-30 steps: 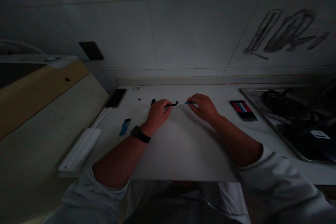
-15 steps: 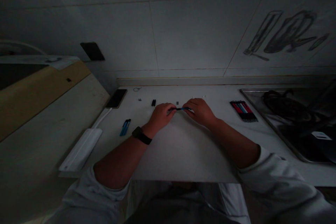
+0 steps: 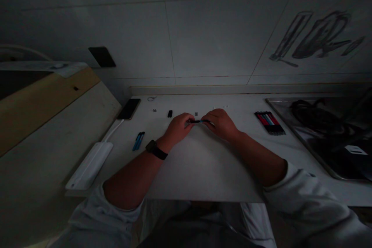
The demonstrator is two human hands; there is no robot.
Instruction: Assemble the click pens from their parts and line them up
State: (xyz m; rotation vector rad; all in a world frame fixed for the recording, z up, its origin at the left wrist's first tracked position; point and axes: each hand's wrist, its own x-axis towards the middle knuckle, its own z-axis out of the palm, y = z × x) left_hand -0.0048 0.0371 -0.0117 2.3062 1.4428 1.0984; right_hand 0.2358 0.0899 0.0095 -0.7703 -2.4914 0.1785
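Between my two hands a slim pen (image 3: pixel 196 121), black toward the left and blue toward the right, lies level just over the white countertop (image 3: pixel 203 170). My left hand (image 3: pixel 181 127) pinches its black end, and my right hand (image 3: pixel 219 123) pinches the blue end; the fingers hide both tips. Behind the hands are two tiny dark parts (image 3: pixel 196 114), side by side. Two short black pieces (image 3: pixel 170 113) rest left of them, with small metallic-looking bits (image 3: pixel 154 110) farther left. Blue pen barrels with black tops (image 3: pixel 138 140) lie beside my left wrist.
A phone (image 3: pixel 129 109) and a white power strip (image 3: pixel 89 165) lie along the left side, near a slanted box-like panel (image 3: pixel 58 124). At right are a pack of red, blue and black pens (image 3: pixel 269 123) and a metal-rimmed sink (image 3: pixel 299 135) holding dark items. A tiled wall (image 3: pixel 209 38) stands behind.
My hands stay almost in place. More of the black part of the pen shows between my fingers, and less of the blue part.
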